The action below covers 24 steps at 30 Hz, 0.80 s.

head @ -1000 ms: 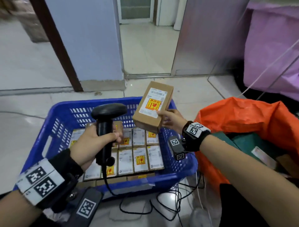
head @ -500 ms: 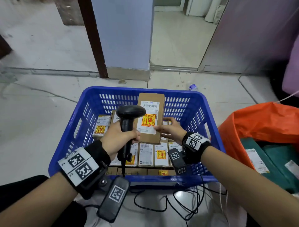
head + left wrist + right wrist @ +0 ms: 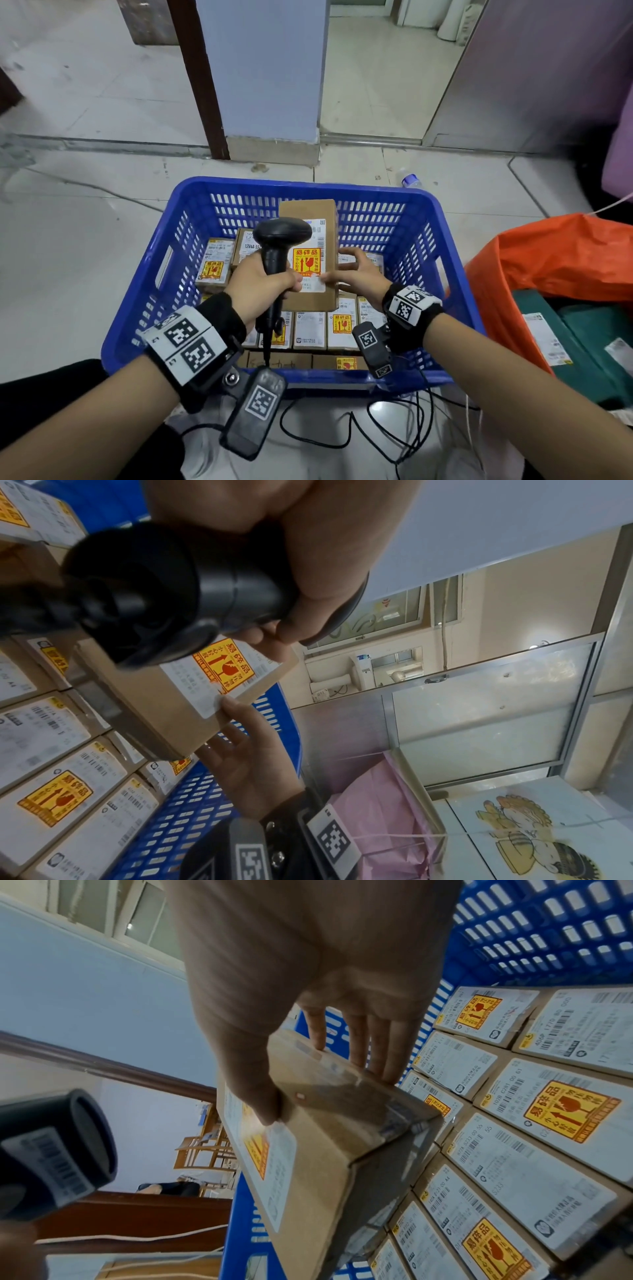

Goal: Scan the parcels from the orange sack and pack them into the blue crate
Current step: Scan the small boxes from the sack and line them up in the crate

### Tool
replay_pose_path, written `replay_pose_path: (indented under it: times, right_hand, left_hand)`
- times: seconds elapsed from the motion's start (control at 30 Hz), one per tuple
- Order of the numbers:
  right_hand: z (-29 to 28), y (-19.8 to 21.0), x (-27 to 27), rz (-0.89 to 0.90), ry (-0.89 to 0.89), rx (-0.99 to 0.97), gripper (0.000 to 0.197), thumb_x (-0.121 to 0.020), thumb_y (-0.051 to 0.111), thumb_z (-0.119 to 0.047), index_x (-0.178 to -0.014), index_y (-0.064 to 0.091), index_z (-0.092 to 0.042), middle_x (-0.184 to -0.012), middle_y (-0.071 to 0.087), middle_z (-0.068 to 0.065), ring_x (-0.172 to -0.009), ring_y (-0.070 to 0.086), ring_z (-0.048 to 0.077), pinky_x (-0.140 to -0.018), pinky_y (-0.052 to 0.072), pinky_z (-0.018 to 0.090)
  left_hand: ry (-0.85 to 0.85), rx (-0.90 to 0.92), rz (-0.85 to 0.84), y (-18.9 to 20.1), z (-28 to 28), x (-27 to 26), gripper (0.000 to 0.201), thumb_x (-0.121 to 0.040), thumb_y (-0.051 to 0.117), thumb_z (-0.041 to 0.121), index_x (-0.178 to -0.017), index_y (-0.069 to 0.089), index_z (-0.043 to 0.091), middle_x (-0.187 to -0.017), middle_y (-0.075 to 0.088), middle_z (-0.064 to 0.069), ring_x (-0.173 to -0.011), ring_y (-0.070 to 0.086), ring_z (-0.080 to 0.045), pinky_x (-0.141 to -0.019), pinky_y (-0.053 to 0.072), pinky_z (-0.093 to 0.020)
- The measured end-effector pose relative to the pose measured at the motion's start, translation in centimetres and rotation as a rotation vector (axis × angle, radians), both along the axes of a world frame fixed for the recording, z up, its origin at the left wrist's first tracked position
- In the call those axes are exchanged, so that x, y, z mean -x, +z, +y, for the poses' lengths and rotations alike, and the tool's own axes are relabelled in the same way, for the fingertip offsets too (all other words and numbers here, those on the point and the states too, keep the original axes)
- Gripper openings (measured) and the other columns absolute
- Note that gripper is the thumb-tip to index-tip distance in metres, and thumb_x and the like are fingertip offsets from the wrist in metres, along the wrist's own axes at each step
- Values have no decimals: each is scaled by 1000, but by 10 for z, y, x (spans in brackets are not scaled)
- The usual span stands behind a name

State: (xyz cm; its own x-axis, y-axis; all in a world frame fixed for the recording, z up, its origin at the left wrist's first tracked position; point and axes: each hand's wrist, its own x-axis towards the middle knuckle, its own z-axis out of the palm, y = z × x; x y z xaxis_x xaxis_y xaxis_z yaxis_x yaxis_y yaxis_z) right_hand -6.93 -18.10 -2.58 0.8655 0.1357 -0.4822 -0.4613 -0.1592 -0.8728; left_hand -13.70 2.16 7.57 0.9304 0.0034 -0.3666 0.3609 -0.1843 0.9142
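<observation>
The blue crate [image 3: 308,185] stands on the floor, its bottom lined with rows of labelled brown parcels [image 3: 310,329]. My right hand [image 3: 356,274] holds one brown parcel [image 3: 318,298] just above those rows, thumb on its white label and fingers along its right side. It carries a yellow fragile sticker. In the right wrist view the same parcel [image 3: 325,1150] is tilted over the packed parcels [image 3: 531,1164]. My left hand [image 3: 263,284] grips a black handheld scanner [image 3: 282,233], whose head overlaps the parcel's label. The orange sack [image 3: 565,260] sits to the right of the crate.
Green parcels [image 3: 582,329] lie inside the sack. Black cables [image 3: 376,428] trail over the floor in front of the crate. A blue-grey pillar [image 3: 267,85] stands behind it, and a purple bag [image 3: 620,154] at the far right.
My right hand has brought the parcel from above the crate's right rim down and left into the crate, over the packed rows. The scanner stays in my left hand, close to the label.
</observation>
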Motion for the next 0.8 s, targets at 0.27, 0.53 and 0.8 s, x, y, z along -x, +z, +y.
replay_pose_path:
  times: [0.27,0.53,0.8]
  right_hand:
    - [0,1,3,-9,21,17,79,-71,84,-13,-134,38,-23,-117,59,7,-97,64,17,-76,55,27]
    - [0,-5,-1,30,-10,-8,81,-70,85,-13,-135,38,-22,-123,59,11,-104,65,25,-88,57,37]
    - [2,-7,-2,44,-5,-5,76,-73,83,-10,-133,37,-22,-113,60,6,-97,65,19,-72,56,26]
  left_hand:
    - [-6,-10,-12,0,-4,2,15,-80,69,-1,-86,59,7,-88,67,-15,-82,64,-21,-74,51,-32]
    - [-12,15,4,-4,0,1,17,-81,67,-2,-96,60,0,-78,66,-6,-63,62,-8,-68,49,-28]
    - [-15,11,-4,-1,0,3,13,-81,67,-1,-91,61,4,-82,67,-9,-70,61,-14,-69,48,-29]
